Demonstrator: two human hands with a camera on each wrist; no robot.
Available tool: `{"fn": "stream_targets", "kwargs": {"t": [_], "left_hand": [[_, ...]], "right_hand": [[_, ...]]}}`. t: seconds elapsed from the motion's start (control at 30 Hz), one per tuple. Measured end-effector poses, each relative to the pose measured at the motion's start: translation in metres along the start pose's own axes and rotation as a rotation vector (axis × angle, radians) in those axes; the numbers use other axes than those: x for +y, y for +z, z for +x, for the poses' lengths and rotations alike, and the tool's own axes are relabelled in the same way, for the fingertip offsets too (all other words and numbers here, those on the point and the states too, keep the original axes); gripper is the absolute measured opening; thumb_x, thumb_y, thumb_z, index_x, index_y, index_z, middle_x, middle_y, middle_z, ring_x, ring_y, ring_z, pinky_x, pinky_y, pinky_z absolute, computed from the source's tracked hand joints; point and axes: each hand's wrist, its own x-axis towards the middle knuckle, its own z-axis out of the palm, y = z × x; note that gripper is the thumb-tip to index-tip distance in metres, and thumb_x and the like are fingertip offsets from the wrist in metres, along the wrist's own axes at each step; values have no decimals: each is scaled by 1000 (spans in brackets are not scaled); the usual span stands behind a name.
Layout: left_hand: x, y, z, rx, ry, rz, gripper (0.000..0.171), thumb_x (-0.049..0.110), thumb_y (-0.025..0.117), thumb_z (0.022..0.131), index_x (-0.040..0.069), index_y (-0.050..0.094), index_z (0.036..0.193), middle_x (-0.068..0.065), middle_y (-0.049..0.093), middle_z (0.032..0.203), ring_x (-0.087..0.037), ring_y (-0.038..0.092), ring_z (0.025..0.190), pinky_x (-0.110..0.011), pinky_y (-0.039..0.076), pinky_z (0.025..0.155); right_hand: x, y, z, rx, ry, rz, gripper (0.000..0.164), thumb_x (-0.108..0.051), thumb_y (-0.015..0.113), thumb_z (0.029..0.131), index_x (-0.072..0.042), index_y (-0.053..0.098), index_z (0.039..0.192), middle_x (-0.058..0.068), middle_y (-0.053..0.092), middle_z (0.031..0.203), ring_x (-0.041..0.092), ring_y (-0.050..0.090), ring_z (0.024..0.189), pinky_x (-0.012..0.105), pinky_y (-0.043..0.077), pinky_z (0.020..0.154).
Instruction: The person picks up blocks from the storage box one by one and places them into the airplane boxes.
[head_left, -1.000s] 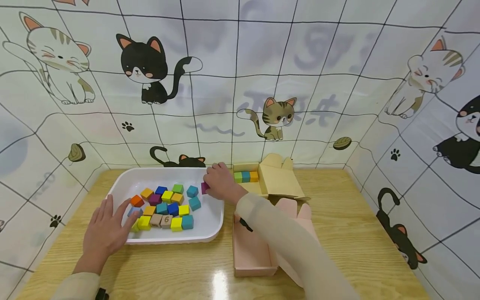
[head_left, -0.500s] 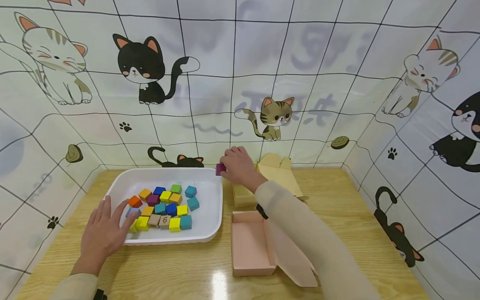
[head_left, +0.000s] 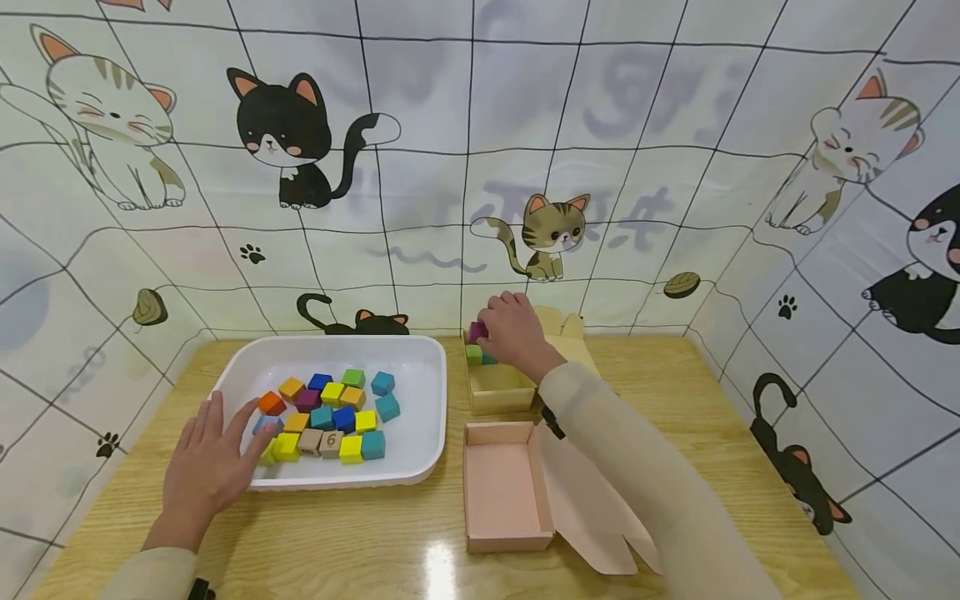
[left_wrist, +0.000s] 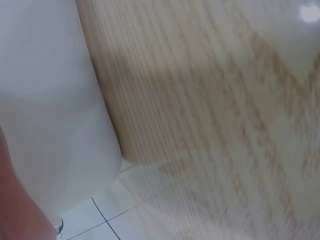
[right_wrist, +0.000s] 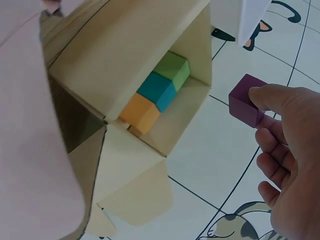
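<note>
A purple cube (right_wrist: 244,102) is pinched between the thumb and fingers of my right hand (head_left: 516,333), over the back of the yellow box (head_left: 504,402). Inside that box a green block (right_wrist: 173,70), a teal block (right_wrist: 157,91) and an orange block (right_wrist: 140,112) stand in a row, as the right wrist view shows. My left hand (head_left: 210,458) rests with spread, straight fingers at the left front rim of the white tray (head_left: 420,417). Several coloured cubes (head_left: 321,417) lie in the tray, among them a wooden one (head_left: 331,443) marked 6.
An open pink box (head_left: 508,487) with its lid flap (head_left: 581,500) folded out to the right stands in front of the yellow box. The wooden table (head_left: 360,542) meets a cat-patterned cloth wall (head_left: 427,200) at the back and sides.
My right hand has lifted the purple cube out of the tray and carried it rightward to the yellow box. The left hand has stayed at the tray.
</note>
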Motion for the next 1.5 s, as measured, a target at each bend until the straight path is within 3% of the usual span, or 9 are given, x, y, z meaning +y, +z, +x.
{"fn": "stream_targets", "kwargs": {"t": [0.2, 0.37, 0.67, 0.97, 1.5], "left_hand": [[-1, 1, 0, 13, -1, 8, 69, 60, 25, 92, 12, 27, 143, -30, 2, 149, -47, -3, 137, -64, 5, 108], [-1, 1, -1, 13, -6, -1, 70, 60, 25, 92, 12, 27, 142, -30, 1, 149, -48, -4, 137, -64, 3, 109], [0, 4, 1, 6, -13, -11, 70, 60, 26, 92, 13, 27, 143, -29, -1, 150, -47, -5, 137, -63, 1, 109], [-3, 1, 2, 14, -1, 8, 70, 60, 25, 92, 12, 27, 143, -30, 2, 149, -48, -3, 137, -65, 8, 108], [-6, 4, 2, 14, 7, -5, 69, 60, 24, 92, 14, 26, 144, -30, 1, 150, -47, -4, 137, -65, 5, 108]], "right_hand": [[5, 7, -3, -51, 5, -11, 27, -43, 61, 83, -19, 66, 97, 0, 57, 95, 22, 46, 96, 41, 36, 95], [4, 25, -4, -100, -9, -23, 25, -43, 61, 84, -20, 65, 93, -1, 56, 93, 21, 45, 93, 41, 35, 94], [-4, 47, -6, -129, -20, -35, 20, -39, 63, 83, -20, 64, 87, -2, 60, 93, 19, 47, 92, 38, 36, 95], [-14, 52, 0, -145, -40, -68, 18, -38, 61, 83, -22, 67, 87, -3, 62, 97, 20, 48, 94, 39, 36, 93], [-20, 59, 5, -194, -50, -116, 19, -39, 60, 85, -22, 67, 88, -3, 61, 96, 18, 48, 92, 40, 37, 93]]}}
